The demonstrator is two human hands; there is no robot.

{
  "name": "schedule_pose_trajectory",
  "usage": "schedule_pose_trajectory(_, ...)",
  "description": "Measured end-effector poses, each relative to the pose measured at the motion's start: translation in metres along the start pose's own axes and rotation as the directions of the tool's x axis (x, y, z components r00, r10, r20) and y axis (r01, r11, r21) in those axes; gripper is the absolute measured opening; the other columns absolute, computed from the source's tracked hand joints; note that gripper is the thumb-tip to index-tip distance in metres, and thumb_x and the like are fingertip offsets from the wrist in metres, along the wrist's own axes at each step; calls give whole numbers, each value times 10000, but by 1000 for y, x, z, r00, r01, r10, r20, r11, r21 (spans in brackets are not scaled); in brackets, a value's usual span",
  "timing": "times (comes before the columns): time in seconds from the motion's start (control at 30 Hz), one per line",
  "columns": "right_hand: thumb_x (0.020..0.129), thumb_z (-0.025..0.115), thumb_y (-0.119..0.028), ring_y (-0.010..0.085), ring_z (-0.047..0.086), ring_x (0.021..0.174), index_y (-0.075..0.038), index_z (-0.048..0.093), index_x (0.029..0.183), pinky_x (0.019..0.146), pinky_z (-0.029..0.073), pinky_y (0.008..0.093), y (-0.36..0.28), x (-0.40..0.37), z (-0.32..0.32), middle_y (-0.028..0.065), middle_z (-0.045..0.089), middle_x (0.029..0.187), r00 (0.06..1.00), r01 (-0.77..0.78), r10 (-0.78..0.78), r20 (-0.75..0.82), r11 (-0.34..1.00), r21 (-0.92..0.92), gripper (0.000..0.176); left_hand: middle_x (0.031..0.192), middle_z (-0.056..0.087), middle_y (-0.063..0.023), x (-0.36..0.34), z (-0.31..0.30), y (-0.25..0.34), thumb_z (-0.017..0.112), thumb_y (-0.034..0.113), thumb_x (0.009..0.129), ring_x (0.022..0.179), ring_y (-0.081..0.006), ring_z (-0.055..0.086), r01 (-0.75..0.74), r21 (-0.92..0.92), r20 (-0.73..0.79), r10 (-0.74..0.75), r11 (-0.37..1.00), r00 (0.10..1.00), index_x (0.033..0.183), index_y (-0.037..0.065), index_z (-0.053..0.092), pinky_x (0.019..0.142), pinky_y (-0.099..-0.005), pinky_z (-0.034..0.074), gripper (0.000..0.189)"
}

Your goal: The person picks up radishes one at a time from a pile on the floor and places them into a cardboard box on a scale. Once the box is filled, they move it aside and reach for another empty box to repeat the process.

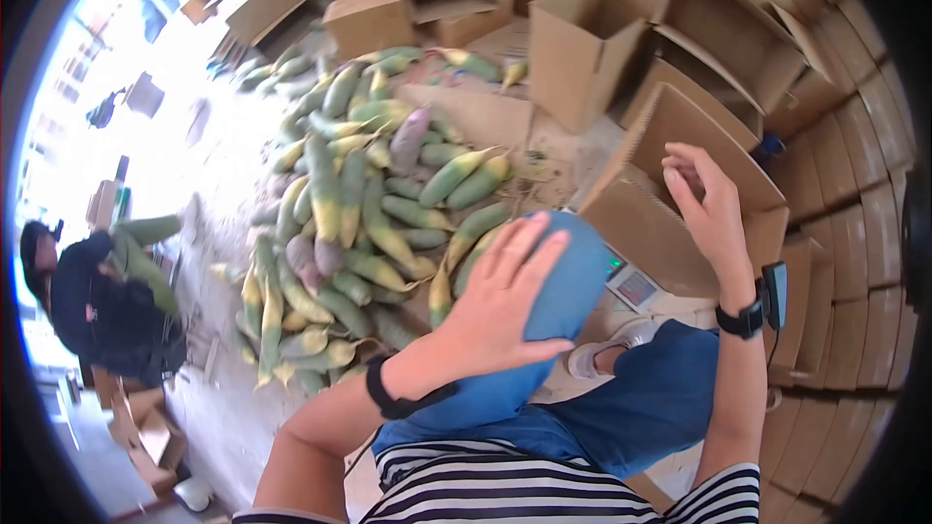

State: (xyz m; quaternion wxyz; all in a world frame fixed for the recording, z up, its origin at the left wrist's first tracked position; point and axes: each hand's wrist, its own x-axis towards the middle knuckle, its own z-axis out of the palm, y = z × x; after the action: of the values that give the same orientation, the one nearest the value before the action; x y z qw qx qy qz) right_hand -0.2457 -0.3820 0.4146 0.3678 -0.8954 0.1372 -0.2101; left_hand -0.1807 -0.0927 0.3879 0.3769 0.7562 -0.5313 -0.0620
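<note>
My left hand (500,296) lies on my raised left knee, its fingers stretched out and holding nothing. My right hand (707,202) hovers over the open top of a cardboard box (680,257), with bent fingers apart from the thumb and nothing visible between them. Beside the box's lower edge is a scale display (636,286) with green lit digits. To the left of my knee lies a large pile of long green radishes (325,184), many with yellowish ends. A few purple radishes (408,141) are mixed in.
Open cardboard boxes (587,53) stand behind the one under my right hand. Stacked flat-sided cartons (854,175) line the right side. More boxes (369,19) sit beyond the pile. At the far left, a person in dark clothing (107,301) is bent low near cardboard.
</note>
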Motion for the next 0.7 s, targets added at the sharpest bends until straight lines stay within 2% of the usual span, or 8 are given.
schedule_pose_trajectory(0.1,895,623,-110,231,628,1015,15,590,1200,934,468,328,-28,-13,24,149,651,1101,970,128,-166,178,970,208,332,1519,267,-241,0,-7,-11,817,349,740,1413,-393,278,-3,-242,108,30,970,994,1482,30,311,1163,-489,236,953)
schedule_pose_trajectory(0.13,879,639,-188,268,620,1039,4,594,1201,950,461,355,-34,-16,30,155,637,1145,942,211,-250,222,960,185,377,1497,342,-210,-7,-14,-24,770,320,816,1390,-329,346,33,-398,125,19,917,992,1464,36,346,1122,-445,326,825)
schedule_pose_trajectory(0.2,867,641,-266,321,621,1023,3,612,1168,944,463,380,-52,-20,41,170,645,1118,869,384,-417,266,908,167,405,1394,492,-168,-29,-27,-58,705,302,887,1305,-289,465,437,-836,371,-246,332,896,1420,14,396,1040,-381,423,680)
schedule_pose_trajectory(0.27,858,641,-265,342,618,1019,5,620,1151,941,463,387,-60,-22,47,181,648,1103,812,369,-420,406,908,200,398,1256,601,-99,-67,-44,-90,628,275,946,1156,-239,587,539,-807,329,-573,243,751,1345,-7,477,932,-311,483,511)
schedule_pose_trajectory(0.33,850,641,-264,362,614,1015,7,629,1133,939,463,395,-62,-22,50,192,651,1087,741,367,-424,521,905,215,392,1163,647,-167,-138,-31,-152,608,276,951,1073,-305,637,619,-482,90,-667,621,739,1246,-29,536,909,-376,507,431)
schedule_pose_trajectory(0.4,839,634,-241,369,615,1006,9,641,1101,928,465,398,-58,-21,50,204,655,1063,775,277,-369,514,928,249,362,1092,649,-228,-215,-19,-190,683,316,862,1023,-376,637,840,170,108,-857,515,504,1135,-32,571,865,-418,519,456)
schedule_pose_trajectory(0.53,829,626,-215,359,614,1009,12,642,1103,926,463,398,-57,-21,53,197,655,1074,768,286,-377,517,925,250,356,982,636,-227,-361,49,-207,760,312,740,967,-394,630,781,471,289,-908,410,302,1101,-13,557,818,-463,521,526)
schedule_pose_trajectory(0.7,834,611,-238,331,609,1036,19,651,1100,930,455,387,-61,-18,56,181,663,1075,797,180,-305,522,944,276,372,1072,606,-174,-389,78,-187,727,217,731,1033,-357,604,727,617,75,-942,301,327,1092,46,555,834,-478,518,435)
